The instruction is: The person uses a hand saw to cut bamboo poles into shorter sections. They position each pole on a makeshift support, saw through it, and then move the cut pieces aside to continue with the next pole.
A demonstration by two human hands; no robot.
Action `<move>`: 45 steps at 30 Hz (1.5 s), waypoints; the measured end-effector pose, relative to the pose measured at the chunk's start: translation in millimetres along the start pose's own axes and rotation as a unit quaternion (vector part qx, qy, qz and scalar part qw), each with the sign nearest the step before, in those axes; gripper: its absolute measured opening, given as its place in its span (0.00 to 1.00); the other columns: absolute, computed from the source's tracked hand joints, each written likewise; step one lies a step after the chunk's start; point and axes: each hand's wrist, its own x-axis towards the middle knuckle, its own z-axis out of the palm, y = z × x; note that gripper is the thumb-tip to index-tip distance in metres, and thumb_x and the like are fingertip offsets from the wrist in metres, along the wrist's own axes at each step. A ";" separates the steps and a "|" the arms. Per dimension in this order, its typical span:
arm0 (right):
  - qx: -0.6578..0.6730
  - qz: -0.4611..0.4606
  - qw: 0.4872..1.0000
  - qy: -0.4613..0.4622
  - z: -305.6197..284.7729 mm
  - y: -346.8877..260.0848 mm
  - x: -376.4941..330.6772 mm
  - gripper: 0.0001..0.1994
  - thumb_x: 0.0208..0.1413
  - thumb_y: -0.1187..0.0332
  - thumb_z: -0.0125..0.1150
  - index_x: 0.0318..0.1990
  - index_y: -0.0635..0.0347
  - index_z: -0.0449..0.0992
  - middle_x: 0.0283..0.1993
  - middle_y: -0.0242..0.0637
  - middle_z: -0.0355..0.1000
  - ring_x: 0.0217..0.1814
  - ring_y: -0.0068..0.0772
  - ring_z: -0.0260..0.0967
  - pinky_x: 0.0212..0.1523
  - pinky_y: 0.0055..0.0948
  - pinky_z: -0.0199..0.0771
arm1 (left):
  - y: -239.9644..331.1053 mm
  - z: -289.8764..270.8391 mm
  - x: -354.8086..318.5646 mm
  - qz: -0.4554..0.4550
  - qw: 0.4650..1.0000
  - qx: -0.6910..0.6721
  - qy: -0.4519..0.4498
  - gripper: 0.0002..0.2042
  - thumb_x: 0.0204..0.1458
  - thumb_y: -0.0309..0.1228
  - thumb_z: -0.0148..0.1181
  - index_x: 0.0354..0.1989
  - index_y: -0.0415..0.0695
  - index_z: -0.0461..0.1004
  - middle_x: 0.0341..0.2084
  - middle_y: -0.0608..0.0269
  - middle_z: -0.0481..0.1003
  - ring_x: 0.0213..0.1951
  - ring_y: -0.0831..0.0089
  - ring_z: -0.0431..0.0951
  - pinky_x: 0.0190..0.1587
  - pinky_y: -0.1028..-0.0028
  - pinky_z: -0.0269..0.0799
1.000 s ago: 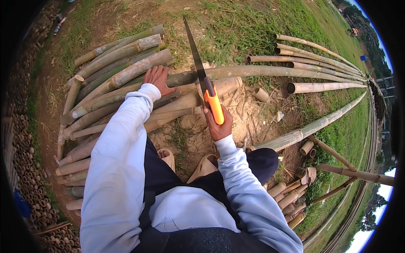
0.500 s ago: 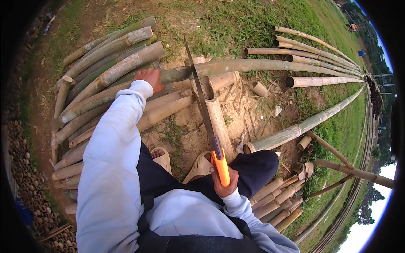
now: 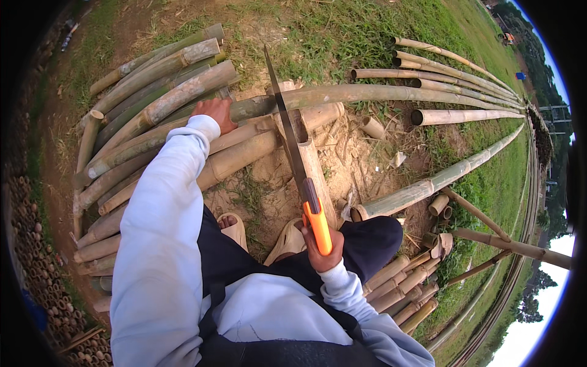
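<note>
Left arm [image 3: 162, 226] extended to upper left, bamboo pole [image 3: 254, 107] clasped by left hand [image 3: 214, 114]; saw [image 3: 317, 230] gripped in right hand [image 3: 324, 259], lower centre.

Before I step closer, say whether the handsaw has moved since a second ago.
Yes: the orange-handled handsaw has come toward the person's body, its handle now farther from the bamboo pole its blade crosses.
</note>
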 end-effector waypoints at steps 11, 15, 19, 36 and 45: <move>0.045 -0.047 0.998 -0.004 28.2 -18.7 126.5 0.08 0.62 0.71 0.65 0.38 0.69 0.77 0.24 0.34 0.70 0.26 0.21 0.64 0.30 0.27 0.67 | 4.7 4.3 6.2 0.043 0.998 -0.002 0.047 0.26 0.46 0.44 0.68 0.53 0.44 0.78 0.43 0.44 0.82 0.49 0.49 0.82 0.57 0.56 0.75; 0.042 0.024 0.999 0.005 13.8 -16.8 47.4 0.08 0.60 0.72 0.66 0.37 0.68 0.76 0.24 0.33 0.70 0.25 0.21 0.62 0.27 0.27 0.66 | -6.3 2.5 6.0 0.027 0.999 0.001 0.036 0.25 0.46 0.44 0.68 0.52 0.43 0.78 0.43 0.45 0.82 0.48 0.49 0.82 0.55 0.55 0.76; -0.061 0.019 0.997 -0.031 -27.7 -23.5 -47.1 0.14 0.57 0.75 0.66 0.50 0.67 0.79 0.27 0.42 0.75 0.26 0.31 0.75 0.33 0.26 0.74 | -4.3 10.3 1.5 0.001 1.000 0.004 0.020 0.26 0.46 0.43 0.69 0.53 0.44 0.77 0.43 0.46 0.82 0.48 0.50 0.82 0.56 0.56 0.76; -0.031 0.038 0.999 -0.011 -28.1 -26.9 -50.4 0.10 0.58 0.76 0.65 0.47 0.68 0.81 0.25 0.36 0.75 0.26 0.24 0.73 0.33 0.25 0.73 | -3.3 5.3 2.6 0.004 1.000 -0.006 0.008 0.29 0.46 0.44 0.70 0.55 0.43 0.76 0.44 0.44 0.81 0.51 0.49 0.81 0.58 0.55 0.73; 0.048 -0.033 0.998 -0.001 32.3 -16.8 128.8 0.08 0.62 0.71 0.65 0.39 0.69 0.78 0.25 0.33 0.71 0.28 0.19 0.65 0.31 0.26 0.69 | 0.1 -5.4 9.4 0.033 0.999 -0.002 0.012 0.28 0.46 0.45 0.69 0.54 0.43 0.77 0.43 0.45 0.82 0.49 0.48 0.81 0.57 0.56 0.74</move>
